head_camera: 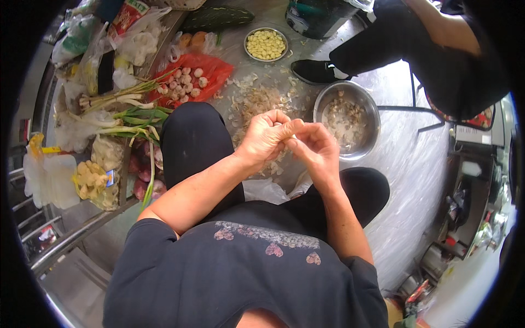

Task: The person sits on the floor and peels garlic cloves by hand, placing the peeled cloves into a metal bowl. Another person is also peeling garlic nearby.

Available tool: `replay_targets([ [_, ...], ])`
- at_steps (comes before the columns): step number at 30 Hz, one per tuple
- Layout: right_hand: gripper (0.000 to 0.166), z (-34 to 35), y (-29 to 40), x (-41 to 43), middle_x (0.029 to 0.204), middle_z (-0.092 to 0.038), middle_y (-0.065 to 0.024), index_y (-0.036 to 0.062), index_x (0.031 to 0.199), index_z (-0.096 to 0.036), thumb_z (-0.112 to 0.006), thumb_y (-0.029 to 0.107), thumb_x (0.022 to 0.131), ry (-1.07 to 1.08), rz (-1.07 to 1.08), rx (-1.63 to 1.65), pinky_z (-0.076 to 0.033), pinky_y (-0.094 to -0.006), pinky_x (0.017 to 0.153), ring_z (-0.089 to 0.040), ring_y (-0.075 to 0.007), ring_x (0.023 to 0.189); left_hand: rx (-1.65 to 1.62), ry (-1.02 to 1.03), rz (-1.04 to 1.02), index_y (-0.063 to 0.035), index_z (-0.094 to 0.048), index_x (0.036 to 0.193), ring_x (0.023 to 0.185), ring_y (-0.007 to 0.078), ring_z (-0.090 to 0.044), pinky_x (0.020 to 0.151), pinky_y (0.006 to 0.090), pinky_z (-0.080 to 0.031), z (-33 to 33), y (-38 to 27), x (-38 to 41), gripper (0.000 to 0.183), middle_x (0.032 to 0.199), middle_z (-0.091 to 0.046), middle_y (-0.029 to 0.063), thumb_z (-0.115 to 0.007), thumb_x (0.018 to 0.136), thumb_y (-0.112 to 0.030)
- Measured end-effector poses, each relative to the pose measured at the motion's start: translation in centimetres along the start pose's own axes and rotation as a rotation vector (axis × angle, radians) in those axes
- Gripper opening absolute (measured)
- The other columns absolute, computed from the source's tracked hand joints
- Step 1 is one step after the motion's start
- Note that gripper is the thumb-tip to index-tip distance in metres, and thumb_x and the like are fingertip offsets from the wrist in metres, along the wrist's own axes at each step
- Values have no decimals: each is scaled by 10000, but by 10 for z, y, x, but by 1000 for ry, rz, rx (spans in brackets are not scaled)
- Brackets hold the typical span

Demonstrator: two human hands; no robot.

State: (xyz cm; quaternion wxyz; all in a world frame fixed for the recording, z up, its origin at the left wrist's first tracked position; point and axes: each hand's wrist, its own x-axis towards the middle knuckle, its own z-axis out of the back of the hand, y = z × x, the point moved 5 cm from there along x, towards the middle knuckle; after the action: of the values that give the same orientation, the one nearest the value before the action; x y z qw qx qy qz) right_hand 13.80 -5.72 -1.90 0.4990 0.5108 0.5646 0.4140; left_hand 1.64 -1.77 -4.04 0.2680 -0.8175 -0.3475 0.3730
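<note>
My left hand and my right hand meet fingertip to fingertip above a heap of papery garlic skins on the floor. Something small and pale, perhaps a garlic clove, is pinched between them, mostly hidden by the fingers. Just right of my hands stands a steel bowl with brownish, unpeeled-looking pieces inside. Garlic bulbs lie on an opened red plastic bag at the upper left. Beyond the skins, a small round bowl is full of pale yellow peeled cloves.
Spring onions, red onions and ginger lie on and under a shelf at the left. A dark green gourd and a dark bucket stand farther off. Another person's shoe is beside the steel bowl.
</note>
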Motion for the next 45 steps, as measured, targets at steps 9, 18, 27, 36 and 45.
replay_targets([
  [9, 119, 17, 8, -7, 826, -636, 8, 11, 959, -636, -698, 54, 868, -161, 48, -1, -468, -207, 649, -571, -48, 728, 69, 22, -102, -42, -660, 987, 436, 30, -388, 367, 179, -271, -10, -4, -8, 220, 594, -511, -31, -633, 938, -255],
  [18, 167, 13, 23, -14, 867, -687, -58, -6, 997, -655, -688, -17, 834, -163, 248, -440, -512, -232, 711, -632, -87, 788, 249, 37, -112, -22, -685, 970, 438, 27, -400, 371, 175, -285, -3, -6, -11, 113, 683, -621, 15, -672, 881, -90],
  [27, 147, 21, 10, -9, 866, -708, -101, 2, 962, -698, -687, -14, 817, -159, 114, -356, -515, -256, 696, -663, -131, 770, 308, 33, -68, -13, -694, 974, 457, 24, -438, 392, 175, -308, 4, -10, -7, 170, 759, -686, 45, -704, 871, -147],
  [36, 162, 13, 27, -12, 814, -676, -124, 25, 949, -702, -700, -8, 790, -95, 357, -707, -512, -313, 626, -666, -255, 709, 782, 81, -165, 5, -695, 962, 637, 9, -535, 558, 172, -415, 5, -16, -7, 185, 768, -680, 20, -685, 884, -163],
  [45, 203, 13, 24, -10, 884, -696, -155, 10, 1007, -693, -678, -18, 806, -97, 331, -624, -519, -296, 659, -688, -223, 754, 418, 67, -94, 2, -665, 984, 537, 7, -469, 469, 169, -352, 4, -5, -5, 185, 707, -610, -13, -674, 895, -159],
])
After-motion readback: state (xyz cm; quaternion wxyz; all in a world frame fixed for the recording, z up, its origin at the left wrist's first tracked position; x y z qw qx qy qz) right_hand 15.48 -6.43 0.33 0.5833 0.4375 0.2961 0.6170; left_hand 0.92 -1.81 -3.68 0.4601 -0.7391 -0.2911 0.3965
